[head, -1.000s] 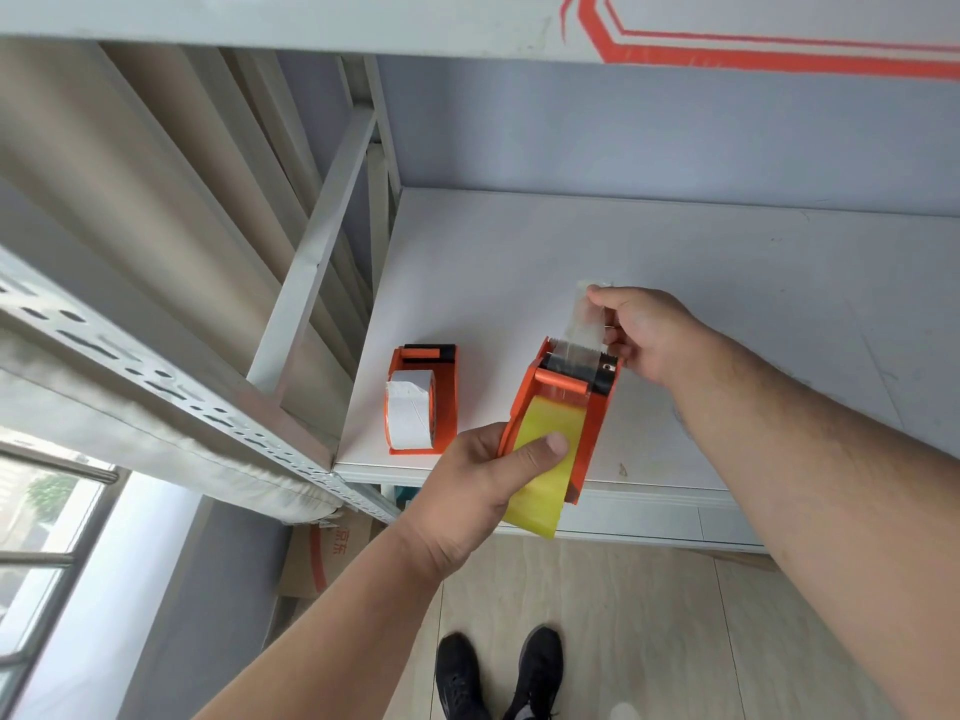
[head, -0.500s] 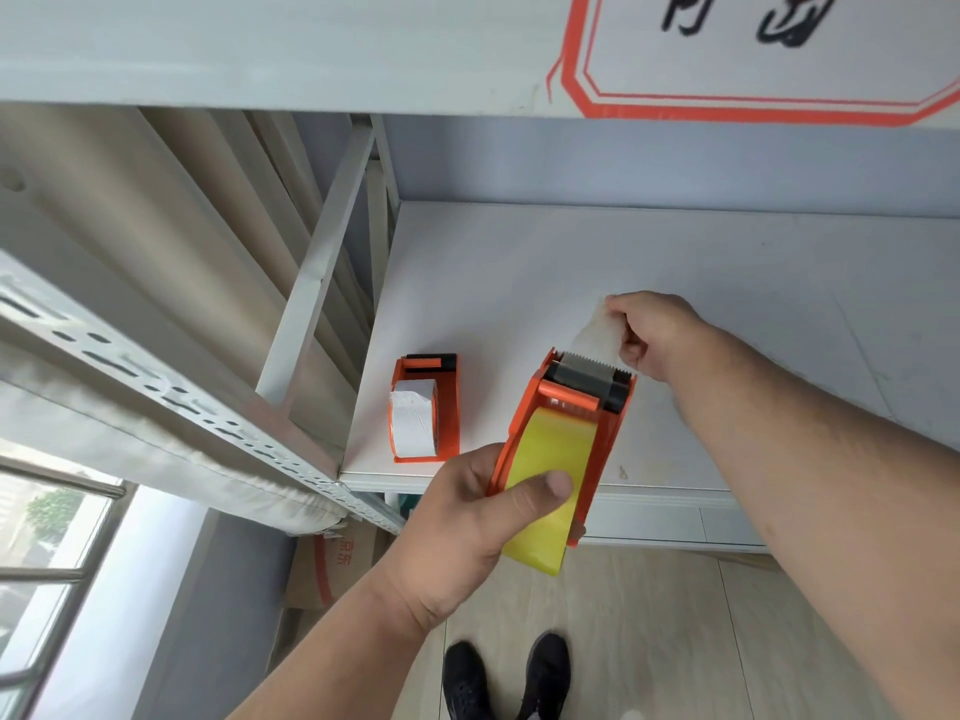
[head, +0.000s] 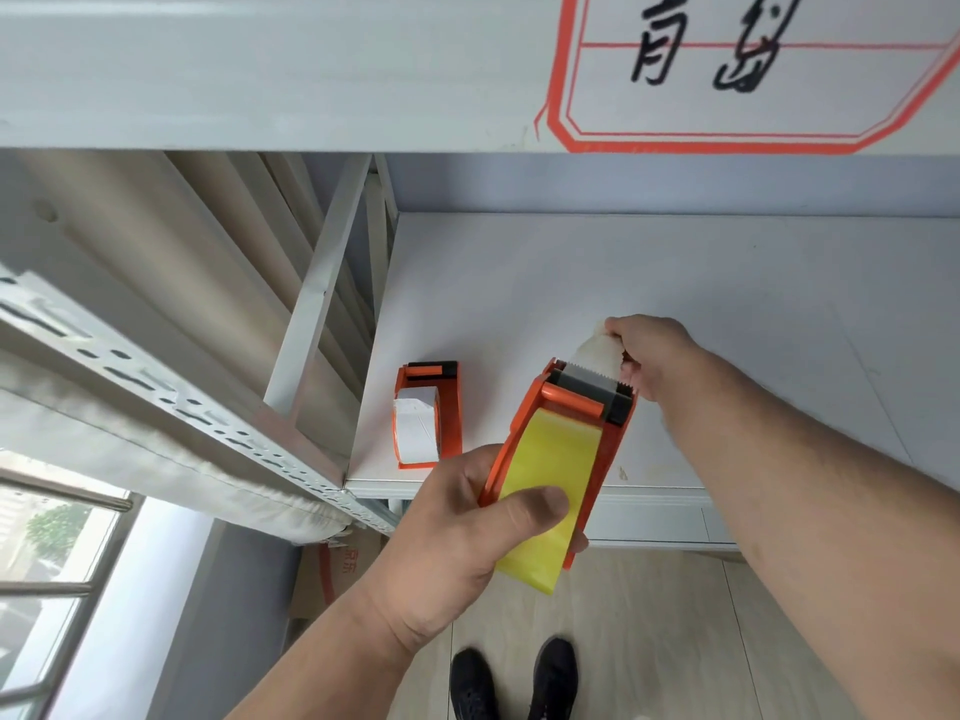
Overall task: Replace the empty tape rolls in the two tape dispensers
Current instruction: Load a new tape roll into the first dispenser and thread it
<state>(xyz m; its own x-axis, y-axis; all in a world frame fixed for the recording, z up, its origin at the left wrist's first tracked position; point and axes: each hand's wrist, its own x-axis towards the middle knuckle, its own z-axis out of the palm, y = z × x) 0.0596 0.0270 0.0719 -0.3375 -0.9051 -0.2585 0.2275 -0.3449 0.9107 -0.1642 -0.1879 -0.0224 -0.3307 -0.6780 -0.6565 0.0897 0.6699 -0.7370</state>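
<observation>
My left hand (head: 457, 532) grips an orange tape dispenser (head: 613, 444) loaded with a yellow tape roll (head: 556, 475), thumb pressed on the roll, held just over the shelf's front edge. My right hand (head: 649, 356) pinches the loose tape end (head: 597, 350) past the dispenser's serrated cutter. A second orange dispenser (head: 452, 407) holding a white tape roll (head: 415, 428) lies on the white shelf (head: 571, 283) near its front left corner, untouched.
A grey metal rack upright (head: 311, 298) and perforated beam (head: 182, 397) run along the left. An upper shelf edge with a red-bordered label (head: 727, 70) hangs overhead. Below are a wood-look floor, my black shoes (head: 514, 678) and a cardboard box (head: 337, 563).
The held dispenser has come nearer to me and lower over the shelf edge. The pulled tape end has bunched up in my right hand close to the cutter.
</observation>
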